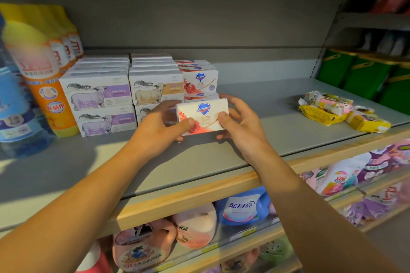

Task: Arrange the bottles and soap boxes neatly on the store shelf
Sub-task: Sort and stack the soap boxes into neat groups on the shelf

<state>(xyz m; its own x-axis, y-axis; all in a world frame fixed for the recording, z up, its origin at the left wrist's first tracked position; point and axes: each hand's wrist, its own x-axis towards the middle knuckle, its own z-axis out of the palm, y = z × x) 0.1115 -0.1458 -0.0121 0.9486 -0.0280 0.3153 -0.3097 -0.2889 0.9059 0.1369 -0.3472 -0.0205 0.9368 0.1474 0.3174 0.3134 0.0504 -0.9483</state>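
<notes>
- While I hold the Safeguard soap box between left hand and right hand, fingers pinch its short ends.
- Long axis runs left-right, just before the Safeguard stack on the shelf.

Blue bottle cut by left edge, label blurred. Orange bottle blurred near its top. Lower tan soap box mostly hidden behind left hand. Items on far-right shelves dark, unreadable. Held soap box small print illegible.
</notes>
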